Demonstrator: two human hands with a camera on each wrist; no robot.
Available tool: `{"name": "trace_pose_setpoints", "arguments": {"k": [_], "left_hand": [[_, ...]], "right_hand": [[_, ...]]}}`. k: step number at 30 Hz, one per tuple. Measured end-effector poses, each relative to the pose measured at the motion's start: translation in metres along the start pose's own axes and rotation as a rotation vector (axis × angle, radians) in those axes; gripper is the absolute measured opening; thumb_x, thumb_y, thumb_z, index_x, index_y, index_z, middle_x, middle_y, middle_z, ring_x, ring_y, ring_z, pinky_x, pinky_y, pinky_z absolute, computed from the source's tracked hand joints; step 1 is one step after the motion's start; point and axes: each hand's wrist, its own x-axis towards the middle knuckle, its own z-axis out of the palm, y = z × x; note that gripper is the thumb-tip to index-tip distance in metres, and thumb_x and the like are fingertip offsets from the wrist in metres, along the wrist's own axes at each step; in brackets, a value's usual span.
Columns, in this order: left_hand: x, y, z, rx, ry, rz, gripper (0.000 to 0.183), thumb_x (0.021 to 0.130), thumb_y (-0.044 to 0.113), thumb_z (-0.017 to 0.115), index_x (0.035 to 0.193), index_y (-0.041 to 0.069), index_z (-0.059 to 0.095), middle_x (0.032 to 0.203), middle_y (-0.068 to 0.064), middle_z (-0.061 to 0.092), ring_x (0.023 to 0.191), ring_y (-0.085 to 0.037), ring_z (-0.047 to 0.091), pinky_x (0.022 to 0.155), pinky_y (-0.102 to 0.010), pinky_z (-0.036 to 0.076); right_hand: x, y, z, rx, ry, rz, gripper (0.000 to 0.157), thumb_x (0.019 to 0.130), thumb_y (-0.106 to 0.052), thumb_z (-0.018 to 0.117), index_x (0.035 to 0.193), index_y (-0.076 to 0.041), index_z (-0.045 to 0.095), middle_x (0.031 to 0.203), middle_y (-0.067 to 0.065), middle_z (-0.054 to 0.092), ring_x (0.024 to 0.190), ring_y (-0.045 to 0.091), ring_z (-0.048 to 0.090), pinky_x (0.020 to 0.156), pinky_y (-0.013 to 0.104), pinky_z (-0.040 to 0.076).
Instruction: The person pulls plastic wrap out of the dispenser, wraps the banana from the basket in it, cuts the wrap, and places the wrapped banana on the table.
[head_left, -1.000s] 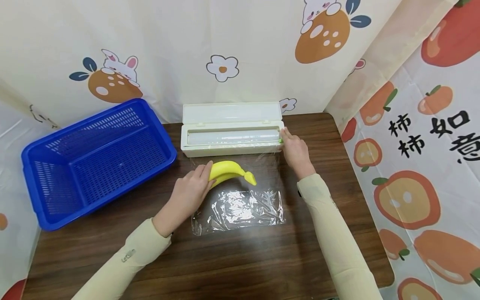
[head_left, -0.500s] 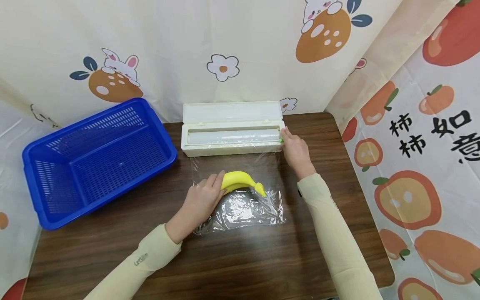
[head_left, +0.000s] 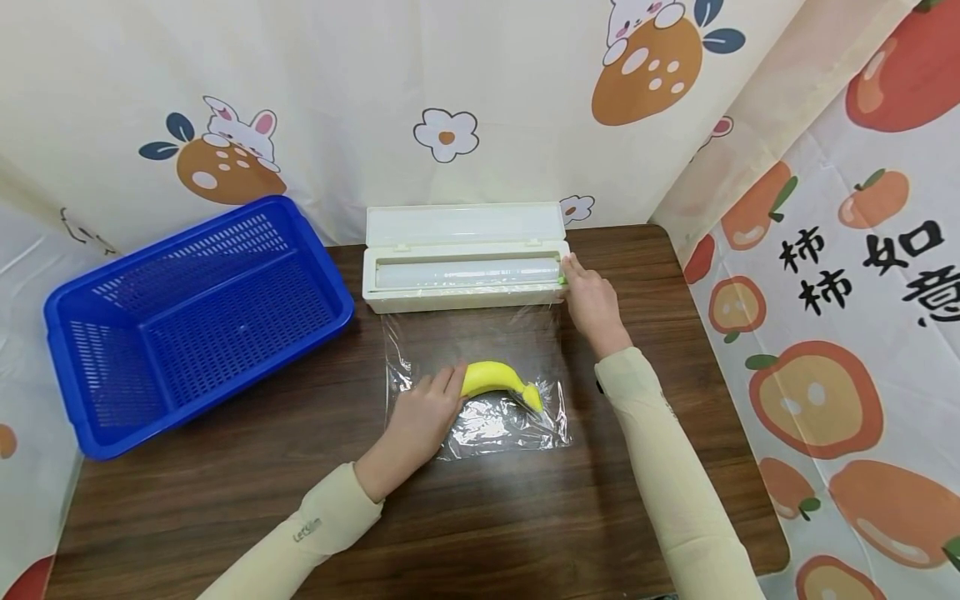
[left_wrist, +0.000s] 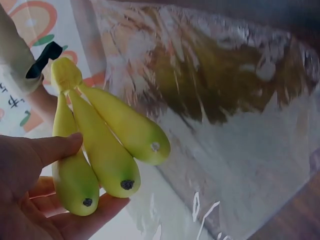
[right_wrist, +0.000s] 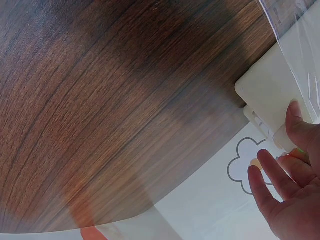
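A small bunch of yellow bananas (head_left: pixel 491 379) lies over the pulled-out sheet of cling film (head_left: pixel 517 337); whether it touches the film I cannot tell. My left hand (head_left: pixel 422 417) grips the bunch, and the left wrist view shows its thumb across one banana (left_wrist: pixel 75 175), greenish toward the dark tip. Behind the film stands a white cling film dispenser (head_left: pixel 465 304), lid up, with the roll (head_left: pixel 468 272) inside. At its right end my right hand (head_left: pixel 592 304) holds the box, thumb on the casing and a forefinger around the corner; the other fingers extend free.
To the left a blue perforated basket (head_left: pixel 240 325) stands on the dark wooden table (head_left: pixel 487 525). A printed curtain (head_left: pixel 337 100) hangs directly behind the dispenser. Another fruit-patterned cloth (head_left: pixel 810 325) borders the table's right side.
My left hand has carried the bananas toward me and to the right, from near the dispenser to over the film's near half. My right hand has stayed at the box end.
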Motion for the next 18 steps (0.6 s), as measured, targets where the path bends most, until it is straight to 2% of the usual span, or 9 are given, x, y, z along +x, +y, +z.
{"name": "trace_pose_setpoints", "arguments": {"k": [6, 13, 18], "left_hand": [[-0.004, 0.006, 0.011, 0.09, 0.062, 0.023, 0.053, 0.084, 0.019, 0.091, 0.128, -0.003, 0.07, 0.106, -0.014, 0.077, 0.075, -0.028, 0.074, 0.048, -0.032, 0.059], [-0.011, 0.011, 0.018, 0.146, 0.041, 0.04, 0.048, 0.086, 0.007, 0.085, 0.13, -0.001, 0.069, 0.107, -0.014, 0.076, 0.075, -0.026, 0.074, 0.044, -0.031, 0.056], [-0.015, 0.016, 0.024, 0.193, 0.106, 0.062, 0.044, 0.085, 0.005, 0.082, 0.127, -0.001, 0.072, 0.103, -0.013, 0.076, 0.075, -0.026, 0.074, 0.044, -0.03, 0.056]], "right_hand": [[0.0, 0.0, 0.0, 0.003, 0.001, 0.001, 0.063, 0.1, -0.011, 0.071, 0.156, 0.005, 0.045, 0.162, 0.021, 0.043, 0.117, 0.051, 0.063, 0.092, 0.061, 0.054], [0.0, 0.0, 0.001, 0.004, 0.02, -0.013, 0.063, 0.098, -0.009, 0.072, 0.154, 0.006, 0.047, 0.16, 0.022, 0.046, 0.115, 0.051, 0.064, 0.091, 0.061, 0.055], [-0.001, 0.0, 0.001, 0.003, 0.023, -0.013, 0.062, 0.099, -0.008, 0.072, 0.154, 0.006, 0.047, 0.16, 0.021, 0.046, 0.115, 0.051, 0.064, 0.091, 0.061, 0.055]]}}
